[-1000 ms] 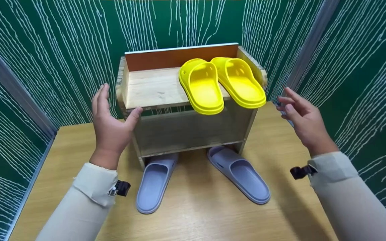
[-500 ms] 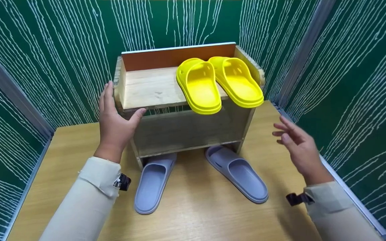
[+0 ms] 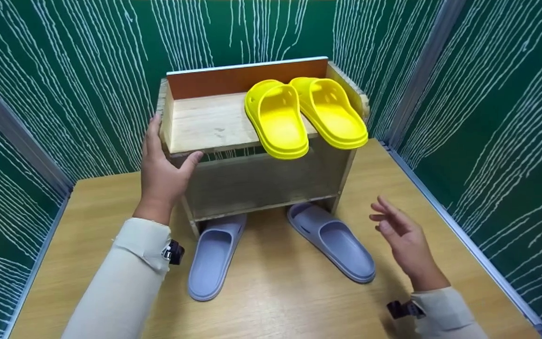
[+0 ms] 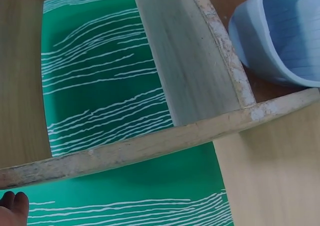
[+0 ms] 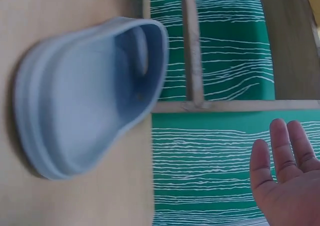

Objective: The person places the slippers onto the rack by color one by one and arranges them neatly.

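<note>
Straight fingers of my left hand (image 3: 160, 179) lie along the left side of a small wooden shoe rack (image 3: 214, 122), with the thumb across its front corner. Whether they touch the wood I cannot tell; the left wrist view has only fingertips (image 4: 15, 206) beside the rack's edge. My right hand (image 3: 405, 240) hovers with relaxed fingers, holding nothing, to the right of a grey slipper (image 3: 346, 249). That slipper slants outward, its toe under the rack's right end. The other grey slipper (image 3: 212, 263) points under the left end.
Two yellow slippers (image 3: 282, 122) stand side by side on the right half of the rack's top, heels over the front edge. The wood-look table (image 3: 271, 306) is bounded by green walls (image 3: 511, 141) with white wavy lines.
My right hand has come down and inward from beside the rack to near the right grey slipper. My left hand has moved slightly right, closer to the rack's side. The slippers stay put.
</note>
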`<state>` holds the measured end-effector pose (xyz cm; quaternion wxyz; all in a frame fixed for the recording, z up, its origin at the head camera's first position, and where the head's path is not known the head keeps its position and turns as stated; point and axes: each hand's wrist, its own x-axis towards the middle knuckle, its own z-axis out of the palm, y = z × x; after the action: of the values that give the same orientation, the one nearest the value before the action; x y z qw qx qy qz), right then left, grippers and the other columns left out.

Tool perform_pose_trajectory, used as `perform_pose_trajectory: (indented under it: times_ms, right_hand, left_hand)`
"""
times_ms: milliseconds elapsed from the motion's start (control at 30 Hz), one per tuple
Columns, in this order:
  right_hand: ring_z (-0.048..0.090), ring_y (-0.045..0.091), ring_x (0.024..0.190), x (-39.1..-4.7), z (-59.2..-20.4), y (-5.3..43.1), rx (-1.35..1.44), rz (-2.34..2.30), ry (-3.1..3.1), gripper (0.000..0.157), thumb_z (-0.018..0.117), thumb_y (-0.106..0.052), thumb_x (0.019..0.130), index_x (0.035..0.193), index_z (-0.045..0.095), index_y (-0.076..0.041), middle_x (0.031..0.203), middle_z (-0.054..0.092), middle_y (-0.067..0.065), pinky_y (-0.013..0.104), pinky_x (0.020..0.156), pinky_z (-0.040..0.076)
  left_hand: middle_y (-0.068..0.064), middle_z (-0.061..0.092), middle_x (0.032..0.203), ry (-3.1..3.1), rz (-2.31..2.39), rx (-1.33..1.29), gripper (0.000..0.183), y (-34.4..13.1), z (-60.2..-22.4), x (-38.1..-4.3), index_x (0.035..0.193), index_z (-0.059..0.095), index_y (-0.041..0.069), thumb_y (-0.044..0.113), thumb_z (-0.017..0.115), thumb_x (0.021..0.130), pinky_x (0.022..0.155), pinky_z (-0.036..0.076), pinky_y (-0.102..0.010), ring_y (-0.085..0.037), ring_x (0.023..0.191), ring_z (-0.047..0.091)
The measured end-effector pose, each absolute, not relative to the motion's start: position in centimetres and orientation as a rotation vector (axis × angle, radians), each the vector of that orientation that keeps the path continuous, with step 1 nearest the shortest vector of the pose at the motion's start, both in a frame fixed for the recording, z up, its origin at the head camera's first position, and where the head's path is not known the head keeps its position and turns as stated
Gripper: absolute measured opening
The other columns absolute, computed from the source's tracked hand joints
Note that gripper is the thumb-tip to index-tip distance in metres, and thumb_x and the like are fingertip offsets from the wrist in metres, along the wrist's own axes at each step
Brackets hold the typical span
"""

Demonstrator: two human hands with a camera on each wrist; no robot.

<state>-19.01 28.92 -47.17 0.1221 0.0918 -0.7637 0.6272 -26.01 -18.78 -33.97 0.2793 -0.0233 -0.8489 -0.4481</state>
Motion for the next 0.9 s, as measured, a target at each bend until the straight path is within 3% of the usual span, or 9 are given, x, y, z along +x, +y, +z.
perform_pose_trajectory:
  times_ms: [400,600,667,733,833,900]
  right_hand:
    - [0.064,0.009,0.122,-17.8,-50.1,27.8,0.185,1.773,-2.283,0.054,0.06,-0.005,0.105,0.158,0.05,-0.012,0.137,0.065,-0.014,0.018,0.098,0.054]
    - [0.058,0.014,0.13,-17.5,-51.2,27.4,0.115,1.757,-2.343,0.062,0.069,-0.011,0.102,0.16,0.046,-0.013,0.148,0.059,0.001,0.016,0.102,0.05]
    - [0.054,0.019,0.136,-17.4,-51.6,27.3,0.089,1.74,-2.39,0.066,0.071,-0.014,0.101,0.161,0.044,-0.013,0.153,0.056,0.008,0.023,0.108,0.048]
    - [0.049,0.027,0.143,-17.3,-52.0,27.3,0.069,1.728,-2.443,0.072,0.074,-0.015,0.099,0.162,0.04,-0.01,0.158,0.051,0.015,0.036,0.116,0.044]
    - [0.04,0.039,0.15,-17.3,-52.3,27.1,0.027,1.72,-2.534,0.081,0.078,-0.018,0.097,0.164,0.035,-0.005,0.163,0.043,0.021,0.058,0.123,0.032]
    - [0.033,0.042,0.154,-17.4,-52.5,27.1,-0.016,1.711,-2.601,0.087,0.08,-0.02,0.095,0.165,0.031,-0.004,0.167,0.038,0.021,0.065,0.125,0.025]
  left_hand:
    - [0.002,0.031,0.169,-2.245,-1.244,-0.099,0.099,-19.1,-34.6,-26.6,0.165,0.019,0.036,0.037,0.083,0.091,0.121,0.039,-0.036,-0.02,0.151,0.041]
    - [0.001,0.033,0.168,-2.186,-1.254,-0.128,0.099,-19.3,-35.2,-27.1,0.165,0.022,0.033,0.034,0.084,0.089,0.121,0.038,-0.036,-0.019,0.15,0.043]
    - [0.0,0.034,0.168,-2.17,-1.247,-0.128,0.099,-19.3,-35.4,-27.3,0.165,0.023,0.032,0.033,0.085,0.087,0.122,0.038,-0.035,-0.018,0.149,0.043]
    - [-0.001,0.035,0.167,-2.156,-1.239,-0.131,0.1,-19.3,-35.5,-27.3,0.165,0.024,0.03,0.032,0.086,0.086,0.122,0.038,-0.035,-0.018,0.148,0.044]
    - [-0.002,0.036,0.167,-2.135,-1.23,-0.145,0.1,-19.2,-35.6,-27.4,0.164,0.026,0.027,0.031,0.087,0.084,0.123,0.037,-0.034,-0.017,0.148,0.043]
    - [-0.002,0.036,0.167,-2.118,-1.227,-0.157,0.1,-19.2,-35.7,-27.4,0.164,0.027,0.025,0.031,0.087,0.084,0.123,0.037,-0.035,-0.018,0.148,0.043]
